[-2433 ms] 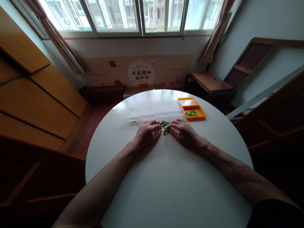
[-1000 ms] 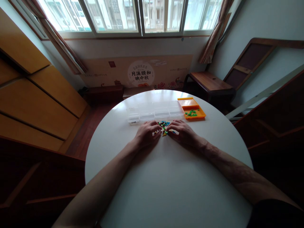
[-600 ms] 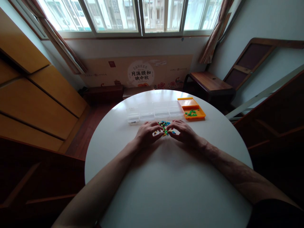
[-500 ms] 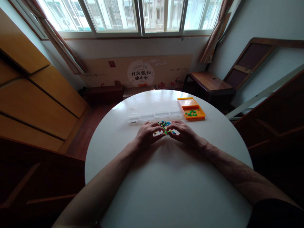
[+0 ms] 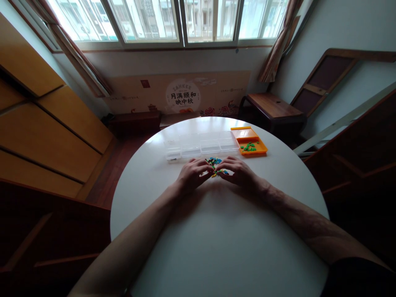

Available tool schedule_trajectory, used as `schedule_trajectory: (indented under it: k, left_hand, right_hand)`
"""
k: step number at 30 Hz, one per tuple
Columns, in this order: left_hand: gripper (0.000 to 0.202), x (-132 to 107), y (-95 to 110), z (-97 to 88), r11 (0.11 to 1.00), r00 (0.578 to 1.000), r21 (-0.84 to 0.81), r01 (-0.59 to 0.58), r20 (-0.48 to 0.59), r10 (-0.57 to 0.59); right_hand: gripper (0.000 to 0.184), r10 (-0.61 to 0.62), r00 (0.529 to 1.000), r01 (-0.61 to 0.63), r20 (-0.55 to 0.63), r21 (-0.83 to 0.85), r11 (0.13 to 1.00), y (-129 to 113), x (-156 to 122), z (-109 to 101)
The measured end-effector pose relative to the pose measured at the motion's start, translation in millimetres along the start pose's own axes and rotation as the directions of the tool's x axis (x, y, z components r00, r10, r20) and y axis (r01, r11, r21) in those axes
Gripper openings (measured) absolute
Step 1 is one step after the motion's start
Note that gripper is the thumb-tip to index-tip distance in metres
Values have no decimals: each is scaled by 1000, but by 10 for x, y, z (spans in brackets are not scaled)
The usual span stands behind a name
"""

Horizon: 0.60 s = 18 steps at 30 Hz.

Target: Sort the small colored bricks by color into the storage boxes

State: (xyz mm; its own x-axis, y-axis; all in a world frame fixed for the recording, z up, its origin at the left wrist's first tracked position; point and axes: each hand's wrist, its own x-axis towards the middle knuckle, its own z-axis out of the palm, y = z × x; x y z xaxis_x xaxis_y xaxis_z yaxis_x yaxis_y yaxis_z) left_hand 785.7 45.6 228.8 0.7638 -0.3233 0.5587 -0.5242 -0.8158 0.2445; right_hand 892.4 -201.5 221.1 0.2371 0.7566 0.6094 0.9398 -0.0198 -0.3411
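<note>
My left hand (image 5: 192,174) and my right hand (image 5: 239,172) meet fingertip to fingertip over the white round table. Both hands have thumb and fingers pinched together; what lies between the tips is too small to make out. Just beyond and under the fingers lies a pile of tiny coloured pieces (image 5: 215,160), in blue, yellow, green and black, partly covered by the hands. Behind the right hand stands an orange tray (image 5: 262,145) with small green pieces (image 5: 249,147) scattered in its front part.
A clear plastic box (image 5: 201,144) with several compartments lies beyond the hands, beside the orange tray. The bare front of the white table (image 5: 229,239) stretches under my forearms. A wooden side table (image 5: 275,105) stands behind at the right, beneath the window wall.
The fingertips of both hands have come closer together, with the thumbs nearer the fingers. A green cluster visible between them before is now mostly hidden. The tray and clear box stay put.
</note>
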Motion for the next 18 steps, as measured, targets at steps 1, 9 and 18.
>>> schedule_trajectory:
  k: [1,9,18]
  left_hand:
    - [21,1,1,-2,1000,1000,1,-1,4,1]
    - [19,6,18,-23,1000,1000,6,19,-24,-19]
    - [12,-28,-27,21,995,995,31,94,-25,-93]
  right_hand:
    - [10,2,1000,-2,-2,-3,1000,4,-2,3]
    - [5,105,990,-110,-96,-51,993,15,39,-102]
    - [17,499,586,-695,-638,-80,715,670,-230,-472]
